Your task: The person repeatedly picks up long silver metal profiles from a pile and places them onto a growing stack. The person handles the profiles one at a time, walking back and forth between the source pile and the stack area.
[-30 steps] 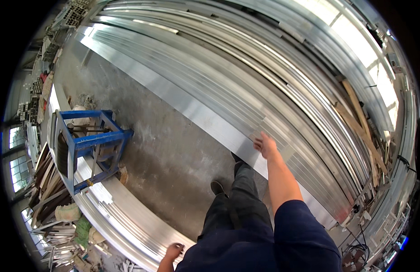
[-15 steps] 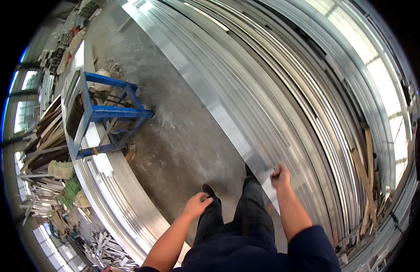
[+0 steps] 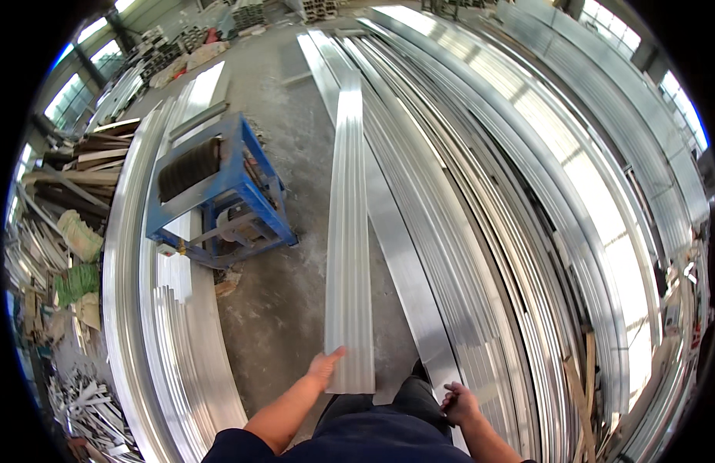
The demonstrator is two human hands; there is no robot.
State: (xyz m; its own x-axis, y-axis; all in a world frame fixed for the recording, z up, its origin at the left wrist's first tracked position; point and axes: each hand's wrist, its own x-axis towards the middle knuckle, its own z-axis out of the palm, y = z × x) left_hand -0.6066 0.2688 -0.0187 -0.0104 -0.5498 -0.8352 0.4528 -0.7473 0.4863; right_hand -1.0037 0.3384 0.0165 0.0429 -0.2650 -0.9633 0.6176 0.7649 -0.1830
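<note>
A long, ribbed silvery metal profile runs away from me, its near end in front of my waist. My left hand grips its left edge close to that end, thumb on top and fingers hidden beneath. To the right of the profile, my right hand is closed and apart from it, over the edge of the stacked profiles. Whatever those curled fingers hold, if anything, is too small to make out. Under the held piece lies the concrete floor, and a stack of similar long metal profiles extends along its right.
A blue metal frame stand with a dark coil on top stands at the left. Beyond it lie more long profiles, wood strips and scrap pieces. Wooden sticks lean at the right.
My left hand, earlier free of the profiles, now holds a long ribbed one angled across the floor. My view has tilted up, and my right hand stays closed.
</note>
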